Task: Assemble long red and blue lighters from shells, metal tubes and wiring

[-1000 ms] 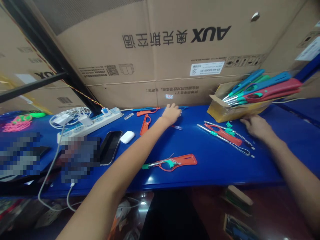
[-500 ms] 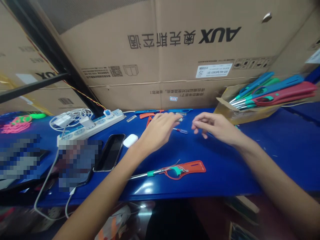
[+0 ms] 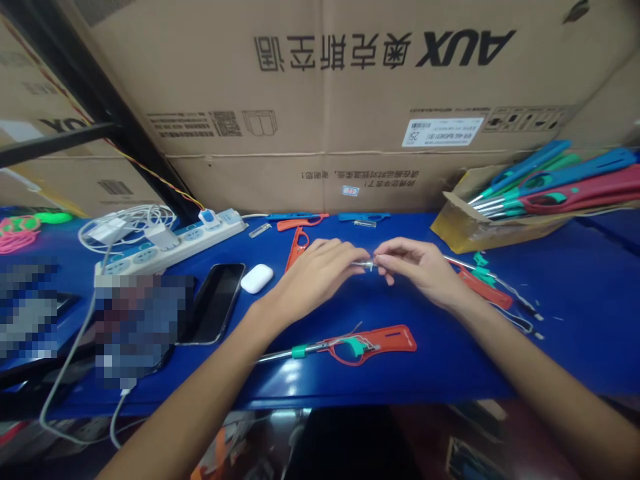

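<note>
My left hand [image 3: 320, 270] and my right hand [image 3: 417, 267] meet above the middle of the blue bench [image 3: 400, 373]. Both pinch a small clear and metal part [image 3: 369, 265] between their fingertips. Nearer to me lies an orange lighter body [image 3: 357, 343] with a green trigger and a metal tube pointing left. An orange shell half [image 3: 296, 245] lies just behind my left hand. To the right of my right hand rest a red lighter shell [image 3: 483, 287] and metal tubes [image 3: 520, 303].
A cardboard box [image 3: 470, 223] of blue, green and red lighters stands at the back right. A power strip [image 3: 170, 243] with white cables, a black phone [image 3: 213, 303] and a white earbud case [image 3: 257, 278] sit at the left. Large cartons [image 3: 350, 100] wall the back.
My left hand drew back from the rear of the bench. My right hand came in from the right. Their fingertips now meet on the small part.
</note>
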`<move>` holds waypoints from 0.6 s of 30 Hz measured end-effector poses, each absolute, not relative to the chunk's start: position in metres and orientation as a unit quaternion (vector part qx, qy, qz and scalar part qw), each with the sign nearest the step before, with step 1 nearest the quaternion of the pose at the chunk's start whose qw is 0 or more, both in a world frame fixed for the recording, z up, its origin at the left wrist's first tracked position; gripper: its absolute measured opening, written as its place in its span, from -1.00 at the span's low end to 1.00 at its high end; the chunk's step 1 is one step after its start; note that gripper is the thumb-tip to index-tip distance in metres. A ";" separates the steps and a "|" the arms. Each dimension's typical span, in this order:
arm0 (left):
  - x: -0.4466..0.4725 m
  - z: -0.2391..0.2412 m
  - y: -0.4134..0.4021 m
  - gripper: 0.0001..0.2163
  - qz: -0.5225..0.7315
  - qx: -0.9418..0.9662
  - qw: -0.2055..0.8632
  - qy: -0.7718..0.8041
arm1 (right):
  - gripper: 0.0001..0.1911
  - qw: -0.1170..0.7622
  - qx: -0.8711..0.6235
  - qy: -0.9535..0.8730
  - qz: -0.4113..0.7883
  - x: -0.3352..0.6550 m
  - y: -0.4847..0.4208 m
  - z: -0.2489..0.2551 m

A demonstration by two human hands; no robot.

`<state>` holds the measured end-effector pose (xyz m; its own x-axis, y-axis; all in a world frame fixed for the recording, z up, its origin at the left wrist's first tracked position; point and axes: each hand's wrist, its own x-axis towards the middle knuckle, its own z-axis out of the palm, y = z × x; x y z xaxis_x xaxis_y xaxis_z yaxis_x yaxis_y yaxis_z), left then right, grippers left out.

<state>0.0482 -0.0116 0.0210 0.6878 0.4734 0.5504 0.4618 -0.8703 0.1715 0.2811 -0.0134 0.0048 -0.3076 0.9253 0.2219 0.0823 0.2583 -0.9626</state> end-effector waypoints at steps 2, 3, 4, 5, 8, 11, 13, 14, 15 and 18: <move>0.048 0.020 -0.011 -0.85 0.300 0.919 0.008 0.254 | -0.81 0.439 -0.382 -0.677 0.450 0.282 -0.015 0.006; 0.048 0.020 -0.010 -0.84 0.299 0.920 0.007 0.254 | -0.81 0.437 -0.379 -0.687 0.440 0.282 -0.016 0.007; 0.048 0.020 -0.010 -0.84 0.298 0.920 0.008 0.254 | -0.82 0.436 -0.375 -0.695 0.432 0.282 -0.016 0.007; 0.048 0.020 -0.010 -0.84 0.298 0.920 0.011 0.256 | -0.82 0.435 -0.372 -0.699 0.428 0.281 -0.017 0.008; 0.048 0.019 -0.010 -0.85 0.303 0.916 0.033 0.261 | -0.80 0.444 -0.368 -0.691 0.435 0.279 -0.019 0.007; 0.049 0.017 -0.010 -0.85 0.312 0.912 0.070 0.256 | -0.75 0.464 -0.367 -0.669 0.451 0.278 -0.020 0.006; 0.050 0.015 -0.011 -0.84 0.314 0.911 0.088 0.253 | -0.75 0.469 -0.365 -0.663 0.455 0.278 -0.020 0.005; 0.050 0.015 -0.011 -0.84 0.314 0.910 0.095 0.253 | -0.75 0.469 -0.365 -0.663 0.455 0.278 -0.020 0.005; 0.050 0.014 -0.011 -0.84 0.314 0.909 0.101 0.253 | -0.76 0.469 -0.364 -0.664 0.454 0.279 -0.020 0.005; 0.050 0.013 -0.010 -0.83 0.316 0.908 0.114 0.250 | -0.78 0.467 -0.360 -0.672 0.448 0.281 -0.020 0.006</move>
